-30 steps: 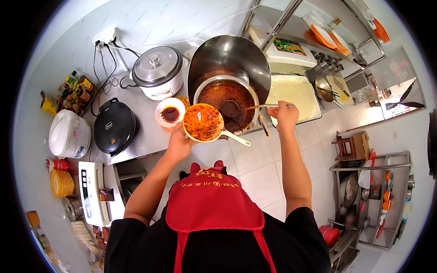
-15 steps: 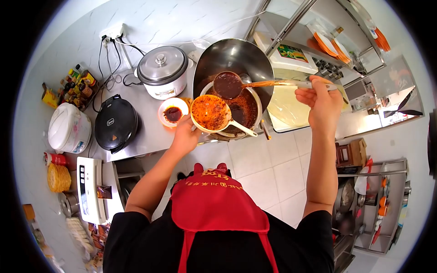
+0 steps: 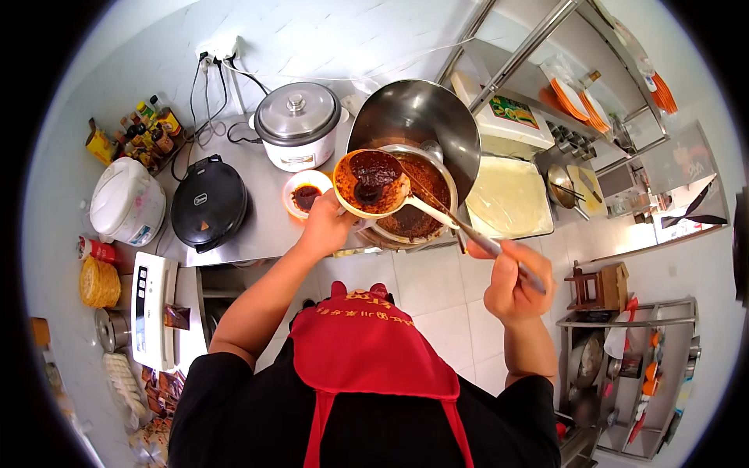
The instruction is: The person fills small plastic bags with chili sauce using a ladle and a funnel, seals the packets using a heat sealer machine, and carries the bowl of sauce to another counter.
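Observation:
My left hand (image 3: 325, 225) is closed on the near left rim of a cream-coloured scoop (image 3: 353, 204), whose inside is coated with red-orange oil and bits. My right hand (image 3: 521, 282) grips the handle of a long ladle (image 3: 488, 243). The ladle's bowl, with dark red sauce, is over the scoop. Behind and below them, a metal pot (image 3: 446, 173) of dark red sauce stands inside a larger steel basin (image 3: 413, 109). Left of the scoop, a small white bowl (image 3: 292, 187) holds dark sauce, close to my left hand.
On the counter are a rice cooker (image 3: 296, 117), a black electric pan (image 3: 207, 204), a white cooker (image 3: 125, 201) and bottles (image 3: 148, 132). A covered tray (image 3: 507, 195) lies right of the basin. Metal shelving (image 3: 538, 39) rises at the upper right.
The ladle came up out of the pot, full of sauce, and moved left over the scoop. My right hand went out to the right, then came lower and nearer my body.

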The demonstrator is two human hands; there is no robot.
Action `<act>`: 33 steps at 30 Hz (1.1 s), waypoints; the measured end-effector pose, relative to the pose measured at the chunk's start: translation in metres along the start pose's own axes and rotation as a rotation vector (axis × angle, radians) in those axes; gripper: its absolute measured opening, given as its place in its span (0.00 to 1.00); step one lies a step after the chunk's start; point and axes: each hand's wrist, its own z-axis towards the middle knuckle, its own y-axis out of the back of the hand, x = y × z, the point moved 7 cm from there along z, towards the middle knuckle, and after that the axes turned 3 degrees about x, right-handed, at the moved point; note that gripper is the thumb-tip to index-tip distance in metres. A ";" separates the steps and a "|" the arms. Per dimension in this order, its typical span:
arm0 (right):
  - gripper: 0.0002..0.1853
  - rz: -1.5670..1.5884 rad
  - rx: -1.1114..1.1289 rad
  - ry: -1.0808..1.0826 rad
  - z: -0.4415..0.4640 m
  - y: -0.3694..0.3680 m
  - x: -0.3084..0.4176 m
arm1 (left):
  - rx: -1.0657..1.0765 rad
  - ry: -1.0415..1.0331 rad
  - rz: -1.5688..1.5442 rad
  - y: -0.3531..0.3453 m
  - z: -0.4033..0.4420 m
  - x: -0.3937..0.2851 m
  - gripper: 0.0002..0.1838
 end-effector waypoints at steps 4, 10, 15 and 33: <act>0.11 -0.079 0.148 0.173 0.010 0.006 0.023 | -0.001 -0.016 0.006 0.001 0.009 -0.017 0.15; 0.21 -0.072 0.128 0.243 0.012 0.010 0.019 | 0.067 0.012 -0.017 0.001 0.023 -0.023 0.15; 0.19 -0.108 0.104 0.238 0.018 0.014 0.017 | 0.108 0.027 0.022 -0.001 0.036 -0.044 0.13; 0.14 -0.069 0.022 0.205 0.032 0.030 0.009 | 0.131 0.087 -0.073 -0.011 0.059 -0.044 0.13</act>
